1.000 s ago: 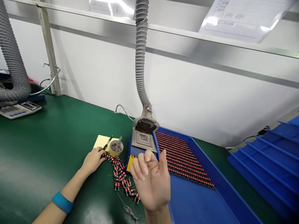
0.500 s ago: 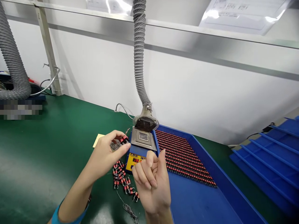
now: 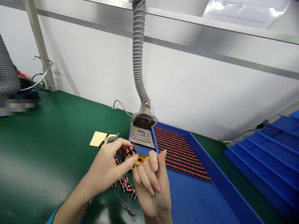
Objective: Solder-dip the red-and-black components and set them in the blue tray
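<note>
My left hand [image 3: 112,168] pinches a small red-wound coil [image 3: 130,150] with a black body and bare metal leads, between thumb and fingers. It is above the front of a small solder pot [image 3: 134,144] with a yellow display panel [image 3: 142,158]. Close beside it, my right hand [image 3: 153,183] is closed, palm side showing, fingers curled in and thumb pointing up. Whether anything is inside those fingers is hidden. Under and below the left hand, several loose coils [image 3: 127,186] lie on the green table [image 3: 70,124], partly covered.
Right of the pot, a blue tray [image 3: 198,199] holds rows of red-and-black coils [image 3: 182,152]. A grey exhaust hose [image 3: 138,53] with a round hood [image 3: 144,119] hangs over the pot. A yellow pad [image 3: 95,139], pen [image 3: 104,140], thin wire bundle [image 3: 127,207] and blue ribbed trays [image 3: 263,155] are around.
My left hand has moved slightly right and down with the coil, closer to my right hand. The right hand keeps its curled shape. The view has shifted a little, uncovering the pad and pen.
</note>
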Action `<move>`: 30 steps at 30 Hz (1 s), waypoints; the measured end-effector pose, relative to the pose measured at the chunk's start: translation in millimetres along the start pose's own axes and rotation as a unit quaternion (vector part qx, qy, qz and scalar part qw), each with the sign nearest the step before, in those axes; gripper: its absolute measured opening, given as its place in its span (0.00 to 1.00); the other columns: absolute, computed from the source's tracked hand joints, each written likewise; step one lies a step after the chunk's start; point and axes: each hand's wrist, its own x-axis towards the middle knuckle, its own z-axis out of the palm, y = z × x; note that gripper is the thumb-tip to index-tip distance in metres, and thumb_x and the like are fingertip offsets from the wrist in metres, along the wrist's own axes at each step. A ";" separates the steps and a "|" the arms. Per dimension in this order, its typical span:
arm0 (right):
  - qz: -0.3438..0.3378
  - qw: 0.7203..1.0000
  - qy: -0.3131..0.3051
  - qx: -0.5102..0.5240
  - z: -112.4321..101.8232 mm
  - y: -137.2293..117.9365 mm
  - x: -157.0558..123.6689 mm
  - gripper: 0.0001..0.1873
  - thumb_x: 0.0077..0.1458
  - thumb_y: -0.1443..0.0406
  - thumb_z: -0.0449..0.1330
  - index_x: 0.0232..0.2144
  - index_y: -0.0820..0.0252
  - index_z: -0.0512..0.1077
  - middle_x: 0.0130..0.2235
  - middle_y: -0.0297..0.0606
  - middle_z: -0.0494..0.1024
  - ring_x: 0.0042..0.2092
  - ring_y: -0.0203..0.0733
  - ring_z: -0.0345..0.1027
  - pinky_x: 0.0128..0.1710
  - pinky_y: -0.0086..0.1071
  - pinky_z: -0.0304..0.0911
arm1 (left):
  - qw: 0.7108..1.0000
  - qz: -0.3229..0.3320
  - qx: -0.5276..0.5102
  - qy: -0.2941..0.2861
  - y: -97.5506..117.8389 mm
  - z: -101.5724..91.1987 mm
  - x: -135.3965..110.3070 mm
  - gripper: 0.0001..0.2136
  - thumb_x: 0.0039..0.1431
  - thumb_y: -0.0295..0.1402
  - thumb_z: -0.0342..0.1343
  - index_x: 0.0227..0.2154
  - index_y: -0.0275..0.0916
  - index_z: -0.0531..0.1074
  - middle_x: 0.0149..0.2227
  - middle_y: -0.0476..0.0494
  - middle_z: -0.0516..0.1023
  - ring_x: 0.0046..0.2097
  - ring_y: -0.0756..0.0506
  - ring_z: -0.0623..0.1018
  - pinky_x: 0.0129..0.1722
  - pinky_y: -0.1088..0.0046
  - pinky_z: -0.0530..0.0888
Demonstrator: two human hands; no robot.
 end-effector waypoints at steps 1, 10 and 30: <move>-0.001 1.000 0.001 0.004 0.2 -0.2 0.0 0.21 0.58 0.53 0.61 0.19 0.58 0.67 0.11 0.17 0.42 0.14 0.25 0.30 0.17 0.21 0.44 | 1.000 0.002 0.002 -0.002 -0.2 0.2 0.2 0.04 0.56 0.33 0.57 0.35 0.43 0.72 0.31 0.53 0.76 0.34 0.51 0.74 0.37 0.77 0.71; 0.004 0.997 0.023 0.072 0.6 -3.6 -2.2 0.21 0.56 0.57 0.64 0.17 0.59 0.64 0.12 0.17 0.40 0.15 0.26 0.29 0.18 0.22 0.44 | 1.000 0.023 0.016 -0.001 0.8 -0.3 1.3 0.03 0.57 0.32 0.56 0.34 0.41 0.71 0.31 0.52 0.76 0.33 0.51 0.75 0.35 0.77 0.72; 0.006 0.997 0.017 0.079 2.8 -3.3 0.4 0.22 0.58 0.57 0.62 0.17 0.60 0.65 0.14 0.18 0.42 0.17 0.27 0.32 0.19 0.24 0.44 | 0.999 -0.007 0.010 -0.035 1.0 0.1 -0.7 0.04 0.57 0.34 0.56 0.35 0.42 0.69 0.33 0.54 0.76 0.35 0.51 0.74 0.37 0.75 0.70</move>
